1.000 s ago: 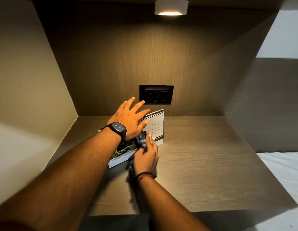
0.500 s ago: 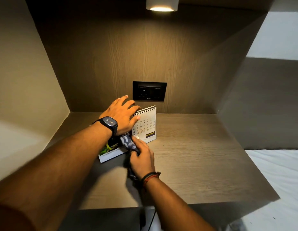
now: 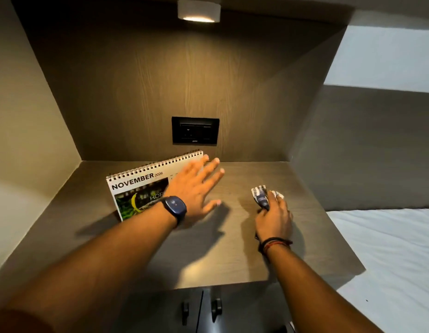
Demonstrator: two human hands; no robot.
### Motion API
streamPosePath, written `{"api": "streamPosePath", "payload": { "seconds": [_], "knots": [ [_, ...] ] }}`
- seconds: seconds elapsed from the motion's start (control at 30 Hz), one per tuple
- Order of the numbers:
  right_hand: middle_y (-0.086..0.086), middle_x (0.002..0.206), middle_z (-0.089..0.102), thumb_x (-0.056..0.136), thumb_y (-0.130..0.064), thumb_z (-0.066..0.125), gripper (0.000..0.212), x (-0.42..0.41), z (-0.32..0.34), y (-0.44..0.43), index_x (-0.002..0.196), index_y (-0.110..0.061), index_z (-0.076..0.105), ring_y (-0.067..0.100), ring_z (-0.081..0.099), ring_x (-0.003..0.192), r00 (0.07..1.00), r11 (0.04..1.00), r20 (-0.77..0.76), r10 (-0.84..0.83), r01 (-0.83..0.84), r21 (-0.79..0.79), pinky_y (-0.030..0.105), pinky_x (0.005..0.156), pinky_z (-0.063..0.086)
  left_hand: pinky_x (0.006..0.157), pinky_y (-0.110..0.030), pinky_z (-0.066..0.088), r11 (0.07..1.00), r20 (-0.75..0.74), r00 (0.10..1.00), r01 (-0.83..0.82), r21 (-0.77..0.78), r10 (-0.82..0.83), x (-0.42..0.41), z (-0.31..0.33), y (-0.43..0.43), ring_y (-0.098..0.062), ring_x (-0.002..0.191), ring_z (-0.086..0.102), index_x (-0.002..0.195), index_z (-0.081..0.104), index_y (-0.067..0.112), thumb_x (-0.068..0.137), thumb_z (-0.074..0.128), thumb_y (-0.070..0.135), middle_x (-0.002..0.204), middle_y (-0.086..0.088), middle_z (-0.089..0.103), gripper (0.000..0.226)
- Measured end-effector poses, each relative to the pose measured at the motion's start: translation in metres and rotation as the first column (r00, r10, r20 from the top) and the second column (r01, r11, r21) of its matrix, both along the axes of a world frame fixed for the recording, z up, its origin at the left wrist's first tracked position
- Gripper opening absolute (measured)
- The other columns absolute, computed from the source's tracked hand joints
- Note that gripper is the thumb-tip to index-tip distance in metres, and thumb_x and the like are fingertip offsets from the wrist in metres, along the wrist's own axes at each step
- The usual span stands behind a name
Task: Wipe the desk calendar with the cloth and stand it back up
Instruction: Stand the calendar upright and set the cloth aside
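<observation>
far left: calendar (image 3: 139,186) standing on the wooden shelf (image 3: 232,248), spiral edge up, "november" page facing out, tilted back and set at a slant to the back wall; right part hidden behind the hand. could tip or slide flat if the hidden rear leg is not spread properly, and no way to tell that from here. next along: left hand (image 3: 196,188), watch (image 3: 175,209) on the wrist, fingers spread and released, gripping nothing, blurred, in front of the calendar's right end; cannot tell whether touching it or just clear. a brush of those fingers against the spiral edge looks enough to knock so light a card stand over. behind, on the back wall: dark socket plate (image 3: 195,130), well clear. further right: right hand (image 3: 273,219), well apart from the calendar, fingers clenched around a bunched striped cloth (image 3: 261,195), resting on or just above the shelf. judged nearly done, with only the standing left to prove. a trailing corner of cloth dragged back past the calendar could catch its foot and pull it down.
</observation>
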State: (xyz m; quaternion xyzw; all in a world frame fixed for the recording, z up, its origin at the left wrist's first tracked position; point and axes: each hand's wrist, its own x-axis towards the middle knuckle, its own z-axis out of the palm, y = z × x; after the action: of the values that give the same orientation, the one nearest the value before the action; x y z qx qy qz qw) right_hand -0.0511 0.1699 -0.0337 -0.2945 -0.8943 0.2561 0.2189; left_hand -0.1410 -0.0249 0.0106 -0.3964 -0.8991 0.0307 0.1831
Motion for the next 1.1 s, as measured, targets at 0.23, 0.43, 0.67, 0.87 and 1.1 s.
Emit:
{"api": "streamPosePath", "payload": {
  "seconds": [0.23,0.43,0.67,0.87,1.1],
  "knots": [
    [0.003,0.149,0.033,0.087,-0.030,0.043,0.049,0.020,-0.025,0.034,0.135,-0.035,0.034,0.032,0.039,0.124,0.911,0.966,0.410,0.030,-0.131,0.222,0.046,0.099,0.037,0.115,-0.049,0.006,0.996,0.407,0.910,-0.049,-0.069,0.073,0.052,-0.086,0.047,-0.029,0.142,0.008,0.146,0.011,0.032,0.076,0.021,0.077,0.158,-0.006,0.012,0.084],
    [0.010,0.148,0.034,0.082,-0.055,0.041,0.063,0.002,-0.012,0.014,0.137,-0.025,0.033,0.034,0.028,0.134,0.971,0.942,0.239,0.007,-0.086,0.323,0.057,0.105,0.025,0.115,-0.046,-0.008,0.957,0.360,0.910,-0.263,0.119,0.206,0.055,-0.090,0.037,-0.024,0.143,-0.012,0.146,0.000,0.034,0.075,0.010,0.080,0.159,-0.003,-0.009,0.086],
    [0.011,0.147,0.036,0.084,-0.037,0.056,0.063,-0.074,0.027,-0.074,0.139,-0.016,0.032,0.028,0.035,0.134,0.917,0.861,-0.275,0.289,-0.374,-0.343,0.039,0.108,0.030,0.115,-0.042,-0.006,0.397,0.259,0.793,-0.522,0.755,0.551,0.039,-0.044,-0.025,-0.026,0.144,-0.004,0.149,0.001,0.023,0.079,0.042,0.061,0.158,-0.010,-0.003,0.090],
    [0.006,0.140,0.047,0.085,-0.056,0.045,0.064,-0.113,0.045,-0.110,0.138,-0.023,0.033,0.029,0.045,0.127,0.914,0.594,-0.199,0.353,-0.383,-0.707,0.043,0.097,0.042,0.108,-0.054,0.026,-0.083,0.584,0.591,-0.660,0.747,0.557,0.020,-0.031,-0.063,-0.037,0.135,0.028,0.147,0.008,0.019,0.080,0.040,0.064,0.153,-0.017,0.023,0.087],
    [-0.011,0.086,0.065,0.086,-0.058,0.035,0.031,-0.109,0.031,-0.115,0.100,-0.035,0.050,0.010,0.063,0.079,0.938,0.652,-0.233,0.256,-0.345,-0.675,0.027,0.058,0.046,0.087,-0.040,0.041,-0.216,0.683,0.686,-0.648,0.730,0.249,-0.032,-0.028,-0.083,-0.035,0.114,0.050,0.133,0.031,0.021,0.082,0.045,0.064,0.133,-0.013,0.047,0.068]
  ]
}}
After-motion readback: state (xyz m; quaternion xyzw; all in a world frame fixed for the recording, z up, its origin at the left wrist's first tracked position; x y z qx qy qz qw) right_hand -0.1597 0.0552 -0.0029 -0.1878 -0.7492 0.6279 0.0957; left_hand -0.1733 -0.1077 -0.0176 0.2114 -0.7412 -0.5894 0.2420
